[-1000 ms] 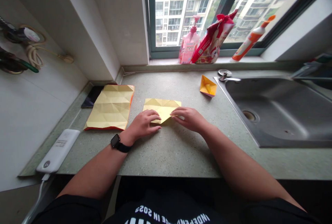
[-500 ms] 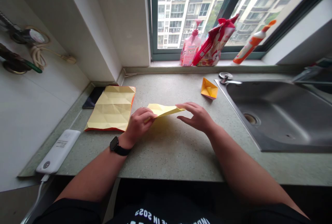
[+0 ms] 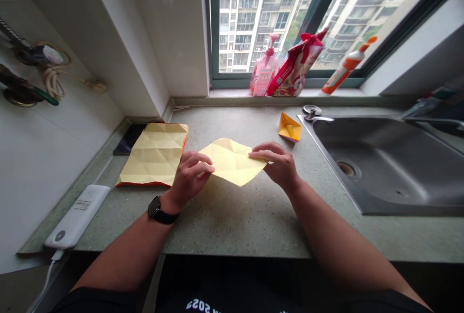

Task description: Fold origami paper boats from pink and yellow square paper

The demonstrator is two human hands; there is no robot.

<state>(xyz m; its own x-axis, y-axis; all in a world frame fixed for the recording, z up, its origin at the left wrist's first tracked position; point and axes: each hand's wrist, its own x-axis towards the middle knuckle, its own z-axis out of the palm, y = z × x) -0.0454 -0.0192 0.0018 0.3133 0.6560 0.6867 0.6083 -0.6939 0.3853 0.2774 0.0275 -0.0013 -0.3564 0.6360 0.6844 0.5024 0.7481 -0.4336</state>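
Note:
A creased sheet of yellow paper point(image 3: 234, 160) is held up over the counter, one corner towards me. My left hand point(image 3: 194, 172) pinches its left corner between thumb and fingers. At the opposite corner, my right hand point(image 3: 277, 162) grips the paper, fingers on top and the thumb out of sight beneath. To the left lies a stack of creased yellow sheets point(image 3: 155, 151) with red-orange edges showing. A folded orange-yellow paper shape point(image 3: 290, 127) sits beyond my right hand, close to the sink.
A steel sink point(image 3: 362, 206) is set into the speckled counter point(image 3: 235, 226) on the right. On the left lie a white power bank point(image 3: 78, 216) with a cable and a dark flat object point(image 3: 128, 140). A pink pump bottle point(image 3: 264, 73), a red bag point(image 3: 297, 68) and an orange-white bottle point(image 3: 342, 72) line the windowsill.
The yellow paper has turned from nearly edge-on to showing its broad face, opened out as a diamond. My right hand has closed on its right corner.

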